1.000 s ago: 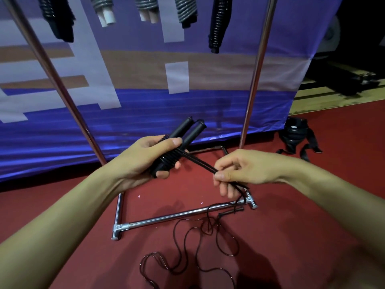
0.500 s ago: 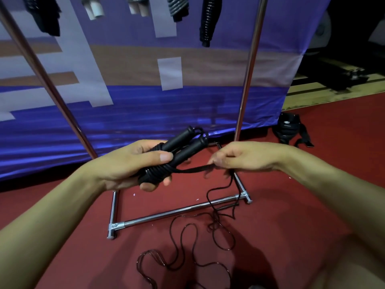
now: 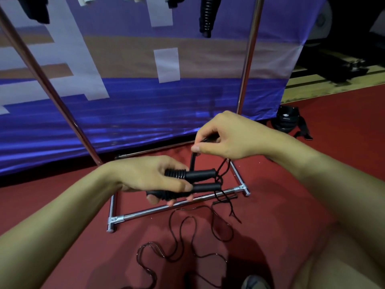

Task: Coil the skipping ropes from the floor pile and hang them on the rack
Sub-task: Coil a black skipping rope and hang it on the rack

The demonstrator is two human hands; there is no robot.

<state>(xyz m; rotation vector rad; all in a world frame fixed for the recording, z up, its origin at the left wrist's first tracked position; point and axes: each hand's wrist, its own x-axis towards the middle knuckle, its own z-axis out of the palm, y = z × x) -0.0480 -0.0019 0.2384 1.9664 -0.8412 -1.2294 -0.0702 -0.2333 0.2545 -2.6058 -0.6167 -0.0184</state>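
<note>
Red floor (image 3: 312, 163) in front of a blue banner (image 3: 145, 111), with a metal rack (image 3: 177, 205) standing on it.
Left hand (image 3: 145, 178) grips two black handles (image 3: 200, 180) side by side; right hand (image 3: 225, 138) pinches the black cord (image 3: 192, 161) just above them, fingers (image 3: 205, 147) curled. Loose rope (image 3: 187, 236) trails on the floor below.

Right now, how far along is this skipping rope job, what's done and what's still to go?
Done: at least one coiled rope already hangs at the top of the rack. In hand: the left hand grips a pair of black handles with several turns wound on, while the right hand pinches the cord above them. Left: loose cord trails on the red floor, and this rope isn't hung yet.
</note>
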